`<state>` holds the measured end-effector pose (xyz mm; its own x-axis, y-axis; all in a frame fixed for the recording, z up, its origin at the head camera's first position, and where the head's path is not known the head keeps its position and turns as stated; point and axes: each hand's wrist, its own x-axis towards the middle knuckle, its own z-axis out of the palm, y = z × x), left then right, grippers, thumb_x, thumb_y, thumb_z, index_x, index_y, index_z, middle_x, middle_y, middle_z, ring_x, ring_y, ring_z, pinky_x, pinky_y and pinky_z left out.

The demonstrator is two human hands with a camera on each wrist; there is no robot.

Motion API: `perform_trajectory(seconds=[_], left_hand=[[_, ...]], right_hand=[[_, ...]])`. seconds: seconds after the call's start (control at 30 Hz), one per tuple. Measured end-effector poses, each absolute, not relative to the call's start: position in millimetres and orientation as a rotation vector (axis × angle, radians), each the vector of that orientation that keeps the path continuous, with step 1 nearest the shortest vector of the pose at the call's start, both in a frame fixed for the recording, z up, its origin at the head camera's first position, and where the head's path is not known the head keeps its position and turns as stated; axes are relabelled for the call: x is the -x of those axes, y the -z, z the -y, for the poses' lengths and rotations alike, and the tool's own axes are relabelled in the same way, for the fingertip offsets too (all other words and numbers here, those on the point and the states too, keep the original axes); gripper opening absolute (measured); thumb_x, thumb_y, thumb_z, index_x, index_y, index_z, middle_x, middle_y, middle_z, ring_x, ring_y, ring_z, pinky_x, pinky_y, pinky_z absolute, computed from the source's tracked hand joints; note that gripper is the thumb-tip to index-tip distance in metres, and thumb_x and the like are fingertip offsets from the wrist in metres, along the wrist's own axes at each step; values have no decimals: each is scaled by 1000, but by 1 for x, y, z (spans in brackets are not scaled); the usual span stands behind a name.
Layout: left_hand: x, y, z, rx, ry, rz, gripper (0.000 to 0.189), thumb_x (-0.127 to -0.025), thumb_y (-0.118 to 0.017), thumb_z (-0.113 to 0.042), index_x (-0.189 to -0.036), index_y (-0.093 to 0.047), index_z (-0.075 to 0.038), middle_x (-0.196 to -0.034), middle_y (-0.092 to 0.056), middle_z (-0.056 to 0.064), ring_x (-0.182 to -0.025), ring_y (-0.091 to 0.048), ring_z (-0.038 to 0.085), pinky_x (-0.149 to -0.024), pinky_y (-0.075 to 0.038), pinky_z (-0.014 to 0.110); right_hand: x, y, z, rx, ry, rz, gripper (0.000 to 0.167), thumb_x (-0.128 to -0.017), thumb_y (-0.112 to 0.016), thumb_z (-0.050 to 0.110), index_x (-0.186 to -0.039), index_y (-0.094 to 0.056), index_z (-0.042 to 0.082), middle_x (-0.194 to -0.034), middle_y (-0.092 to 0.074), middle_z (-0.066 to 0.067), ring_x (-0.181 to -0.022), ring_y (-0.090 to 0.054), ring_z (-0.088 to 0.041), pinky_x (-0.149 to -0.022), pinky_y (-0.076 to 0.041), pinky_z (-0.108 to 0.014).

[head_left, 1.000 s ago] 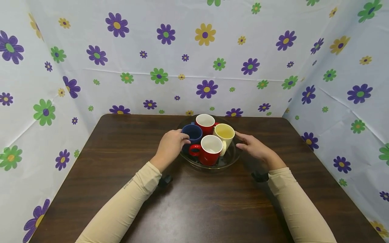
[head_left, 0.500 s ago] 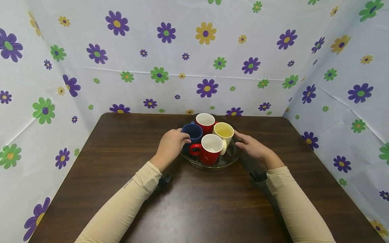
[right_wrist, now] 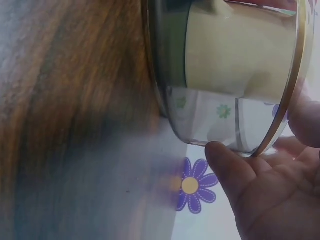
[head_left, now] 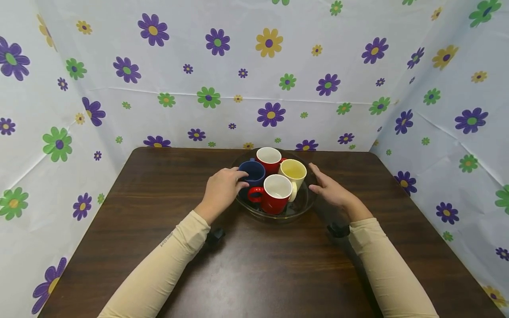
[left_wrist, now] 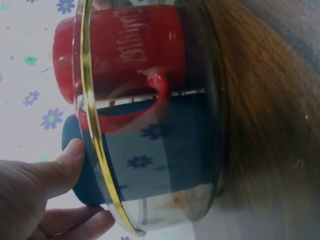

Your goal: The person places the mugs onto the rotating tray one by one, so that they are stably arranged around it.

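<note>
A clear glass bowl with a gold rim (head_left: 278, 217) stands on the table and holds a blue mug (head_left: 257, 176), a yellow mug (head_left: 299, 177), a near red mug (head_left: 273, 204) and a far red mug (head_left: 272, 168). At the bowl's left, my left hand (head_left: 222, 189) holds the blue mug near its lip; its thumb rests on the mug's side in the left wrist view. My right hand (head_left: 333, 191) is at the bowl's right side with extended fingers. In the right wrist view its thumb lies against the glass. The mugs partly hide one another.
The brown wooden table (head_left: 254, 274) extends toward me and to both sides of the bowl. White flowered cloth (head_left: 246, 119) hangs behind the table and at both sides. Black wrist straps (head_left: 338, 230) show under the sleeves.
My right fingers have lifted slightly away from beside the yellow mug and straightened. The left fingers have shifted a little at the blue mug. The bowl and mugs stay in place.
</note>
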<state>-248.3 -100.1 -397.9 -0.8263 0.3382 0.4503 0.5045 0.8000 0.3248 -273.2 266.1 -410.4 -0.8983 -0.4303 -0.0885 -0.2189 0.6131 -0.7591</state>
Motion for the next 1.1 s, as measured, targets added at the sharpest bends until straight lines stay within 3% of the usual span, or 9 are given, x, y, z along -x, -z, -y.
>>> perform_trajectory(seconds=[0.13, 0.27, 0.4, 0.73, 0.9, 1.1], left_hand=[[250, 396, 104, 572, 641, 2633, 37, -84, -83, -34, -117, -77, -16, -109, -76, 5, -96, -70, 26, -69, -60, 44], [250, 395, 110, 469, 611, 2683, 52, -80, -84, -40, -125, -73, -18, -108, -77, 5, -94, -70, 28, -60, -58, 47], [253, 395, 117, 418, 597, 2728, 62, -76, -86, -44, -129, -69, -16, -108, -76, 5, -95, -69, 29, -60, -57, 49], [267, 395, 138, 333, 690, 2994, 76, -79, -85, -45, -143, -58, -15, -136, -65, 12, -122, -60, 35, -84, -55, 58], [272, 398, 141, 482, 755, 3034, 74, -85, -82, -40, -148, -54, -16, -148, -55, 11, -133, -54, 36, -95, -52, 57], [270, 401, 139, 610, 711, 3058, 74, -87, -79, -40, -149, -52, -10, -155, -46, 9, -139, -46, 37, -108, -44, 54]], right_hand=[[275, 413, -270, 482, 1225, -2536, 74, -107, -49, 7, -161, 1, -1, -167, 8, -22, -154, 3, -41, -122, -5, -59], [274, 417, -272, 453, 1253, -2500, 71, -108, -47, 8, -162, -1, 1, -168, 4, -22, -153, -3, -44, -121, -9, -59], [274, 419, -274, 425, 1238, -2502, 70, -108, -47, 10, -163, -2, 5, -168, 2, -21, -152, -7, -45, -120, -12, -61], [282, 418, -273, 458, 1280, -2486, 68, -109, -45, 10, -163, -5, 8, -169, -1, -17, -152, -7, -45, -121, -13, -60], [286, 422, -274, 485, 1343, -2446, 66, -109, -43, 6, -163, -6, 8, -169, 1, -17, -153, -3, -45, -121, -10, -61], [288, 424, -276, 518, 1361, -2423, 67, -109, -44, 8, -163, -5, 6, -169, 2, -18, -153, 0, -45, -121, -8, -61]])
